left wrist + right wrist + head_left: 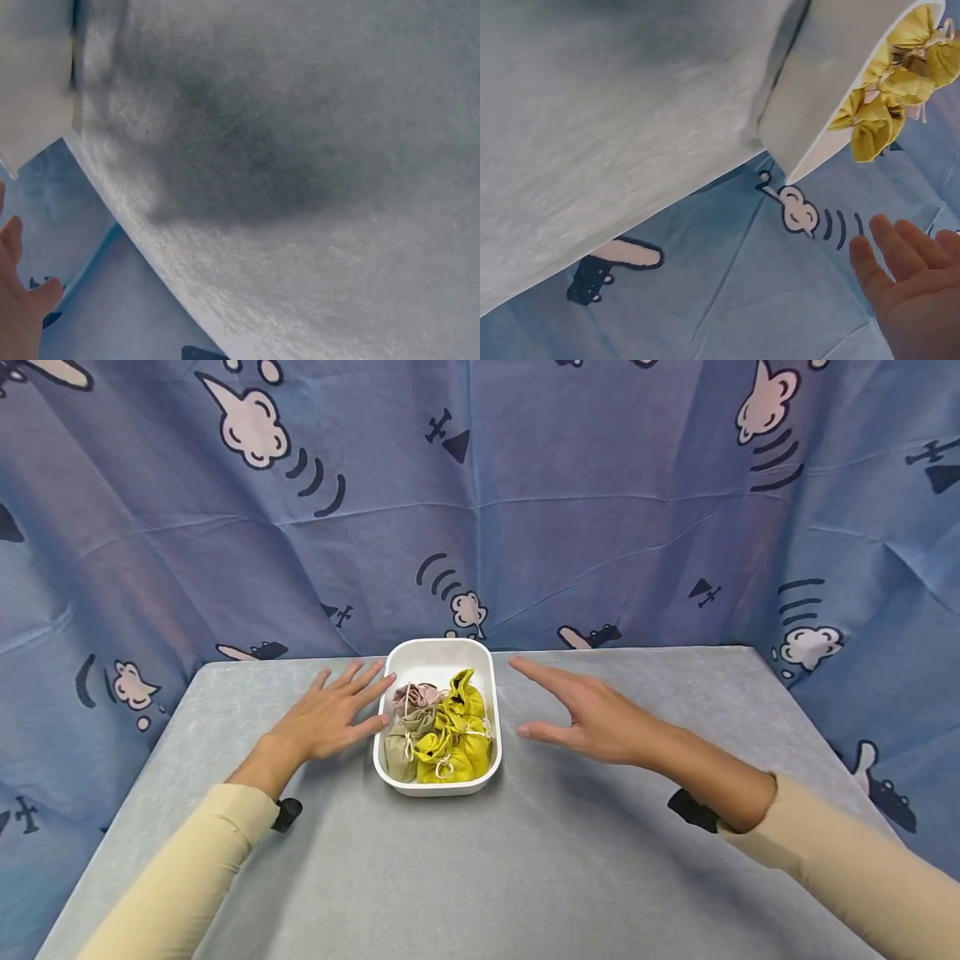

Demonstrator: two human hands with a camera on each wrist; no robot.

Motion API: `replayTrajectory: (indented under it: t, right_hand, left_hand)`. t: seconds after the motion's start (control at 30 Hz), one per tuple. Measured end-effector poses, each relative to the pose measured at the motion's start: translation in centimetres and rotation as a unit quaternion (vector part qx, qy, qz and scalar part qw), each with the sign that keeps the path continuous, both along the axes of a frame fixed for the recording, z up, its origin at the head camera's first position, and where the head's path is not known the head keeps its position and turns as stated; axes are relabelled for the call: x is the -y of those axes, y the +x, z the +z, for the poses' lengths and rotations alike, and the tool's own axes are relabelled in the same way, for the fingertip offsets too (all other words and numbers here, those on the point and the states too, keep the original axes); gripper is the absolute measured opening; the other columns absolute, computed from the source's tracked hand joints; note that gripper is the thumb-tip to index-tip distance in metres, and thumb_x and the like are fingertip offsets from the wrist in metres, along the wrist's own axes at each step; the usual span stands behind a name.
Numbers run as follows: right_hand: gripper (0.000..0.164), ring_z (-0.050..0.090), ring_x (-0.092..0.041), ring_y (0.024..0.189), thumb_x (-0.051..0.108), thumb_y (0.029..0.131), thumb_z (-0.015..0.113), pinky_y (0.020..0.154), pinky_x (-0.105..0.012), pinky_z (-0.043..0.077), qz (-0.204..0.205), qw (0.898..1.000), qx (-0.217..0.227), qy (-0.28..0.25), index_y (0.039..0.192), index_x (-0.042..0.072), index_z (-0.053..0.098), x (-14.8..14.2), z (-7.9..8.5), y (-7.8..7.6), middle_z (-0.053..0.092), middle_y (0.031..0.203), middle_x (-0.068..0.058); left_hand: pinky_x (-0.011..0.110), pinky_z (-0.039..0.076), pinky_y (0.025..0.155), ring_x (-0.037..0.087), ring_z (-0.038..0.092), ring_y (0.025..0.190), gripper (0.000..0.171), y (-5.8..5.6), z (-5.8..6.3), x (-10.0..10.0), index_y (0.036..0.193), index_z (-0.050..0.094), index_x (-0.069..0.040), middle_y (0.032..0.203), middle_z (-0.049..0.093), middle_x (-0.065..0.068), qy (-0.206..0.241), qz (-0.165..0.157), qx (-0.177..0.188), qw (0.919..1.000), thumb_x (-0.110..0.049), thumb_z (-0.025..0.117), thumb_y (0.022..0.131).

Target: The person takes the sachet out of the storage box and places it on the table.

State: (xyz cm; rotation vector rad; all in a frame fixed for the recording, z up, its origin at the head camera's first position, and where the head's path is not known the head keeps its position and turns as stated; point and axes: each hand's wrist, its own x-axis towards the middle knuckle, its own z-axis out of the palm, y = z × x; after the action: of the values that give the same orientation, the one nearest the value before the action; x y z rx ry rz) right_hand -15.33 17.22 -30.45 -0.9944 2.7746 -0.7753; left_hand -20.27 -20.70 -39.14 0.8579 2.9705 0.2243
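A white rectangular bin (438,789) stands near the table's far edge. Several small drawstring pouches lie in it: yellow pouches (474,747) on the right and front, a beige pouch (401,752) at the left, and a pink pouch (415,697) behind that. My left hand (330,714) is at the bin's left side with fingers spread, its fingertips overlapping the rim in the head view. To the right of the bin, my right hand (592,714) is held apart from it, thumb and fingers extended, holding nothing. In the right wrist view, yellow pouches (907,75) show above the bin's rim.
The grey table (450,877) extends in front of the bin and to both sides. Behind it hangs a blue patterned curtain (585,543), close to the table's far edge, wrapping round left and right. A dark wrist device (693,810) sits on the right forearm.
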Motion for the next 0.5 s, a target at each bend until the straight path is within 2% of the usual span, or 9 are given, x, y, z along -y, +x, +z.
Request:
replayTrajectory:
  t: [0.3,0.5]
  right_hand:
    - [0.080,0.048,-0.022,0.136,0.039,0.091,0.073,0.103,-0.055,0.044,0.030,0.995,0.067,-0.074,0.157,0.025,0.031,1.8,-0.5,0.2,0.048,0.150,-0.003]
    - [0.079,0.049,-0.019,0.135,0.030,0.090,0.076,0.108,-0.052,0.040,0.060,0.988,0.093,-0.106,0.156,0.018,0.035,2.6,-1.6,0.2,0.060,0.139,-0.004]
  left_hand:
    - [0.066,0.009,0.116,0.032,0.015,0.151,0.071,-0.1,-0.2,0.0,0.160,0.024,-0.019,0.165,0.018,0.003,-0.008,-0.016,0.008,0.9998,-0.057,0.039,0.103]
    - [0.066,0.013,0.115,0.031,0.018,0.151,0.071,-0.2,-0.1,-0.2,0.160,0.023,-0.017,0.165,0.020,0.004,-0.017,-0.024,0.004,0.9996,-0.057,0.038,0.103]
